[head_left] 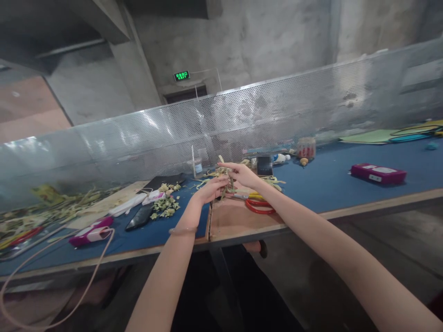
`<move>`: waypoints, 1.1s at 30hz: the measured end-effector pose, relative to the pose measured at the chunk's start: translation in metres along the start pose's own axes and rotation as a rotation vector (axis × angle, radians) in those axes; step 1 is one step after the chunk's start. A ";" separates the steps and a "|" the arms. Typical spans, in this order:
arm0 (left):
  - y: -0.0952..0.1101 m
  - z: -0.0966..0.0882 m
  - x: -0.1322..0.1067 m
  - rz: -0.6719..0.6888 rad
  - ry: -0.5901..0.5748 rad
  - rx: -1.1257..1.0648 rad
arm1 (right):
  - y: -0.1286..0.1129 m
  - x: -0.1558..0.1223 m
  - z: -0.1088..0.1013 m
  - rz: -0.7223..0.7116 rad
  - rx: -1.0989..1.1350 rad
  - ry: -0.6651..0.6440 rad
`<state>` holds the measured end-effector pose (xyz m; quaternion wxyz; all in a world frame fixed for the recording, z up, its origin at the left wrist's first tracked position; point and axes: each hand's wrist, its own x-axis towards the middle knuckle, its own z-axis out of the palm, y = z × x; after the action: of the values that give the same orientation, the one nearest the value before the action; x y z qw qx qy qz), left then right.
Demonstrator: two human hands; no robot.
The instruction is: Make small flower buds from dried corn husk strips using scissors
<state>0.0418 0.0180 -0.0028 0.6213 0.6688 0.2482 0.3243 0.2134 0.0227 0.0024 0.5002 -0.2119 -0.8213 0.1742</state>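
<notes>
My left hand (210, 190) and my right hand (242, 175) meet above the middle of the table. Between them is a small piece of pale green plant strips (228, 184), and the fingers of both hands are closed on it. Its exact shape is too small to make out. Just below my right forearm lie scissors with red handles (258, 206), beside something yellow (255, 196). Loose pale strips (277, 182) lie to the right of my hands, and more are partly hidden behind them.
To the left, small pale green knotted pieces (166, 206) lie by a black phone-like object (140, 217) and a purple box with a cable (90, 231). Another purple box (378, 174) and a clear jar (306, 148) stand right. A perforated metal screen (235, 110) runs behind.
</notes>
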 end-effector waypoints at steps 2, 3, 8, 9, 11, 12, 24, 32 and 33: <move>0.000 0.002 0.000 -0.009 -0.002 -0.005 | 0.001 0.001 0.001 0.015 -0.007 -0.013; 0.000 0.003 0.000 -0.017 -0.006 -0.009 | 0.002 0.001 0.002 0.019 -0.006 -0.017; -0.003 0.010 0.000 -0.060 -0.034 -0.037 | 0.001 0.001 0.006 0.004 0.048 -0.041; -0.003 0.011 0.000 -0.058 -0.029 -0.044 | 0.000 0.001 0.006 0.019 0.065 -0.034; -0.004 0.009 0.002 -0.038 -0.003 -0.061 | 0.001 0.002 0.007 0.075 0.074 0.038; -0.004 0.007 0.004 -0.020 0.017 -0.071 | 0.002 0.002 0.006 0.112 0.059 0.094; -0.004 -0.010 0.008 0.193 0.229 -0.062 | 0.011 -0.003 0.000 0.070 -0.062 -0.035; -0.006 -0.012 0.008 0.165 0.277 0.010 | 0.017 -0.003 -0.001 0.152 0.024 0.086; -0.006 -0.011 0.008 0.160 0.279 0.013 | 0.017 -0.003 -0.001 0.159 0.025 0.106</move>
<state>0.0391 0.0322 -0.0073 0.5485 0.6390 0.2799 0.4609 0.2186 0.0360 -0.0082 0.5302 -0.2791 -0.7719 0.2123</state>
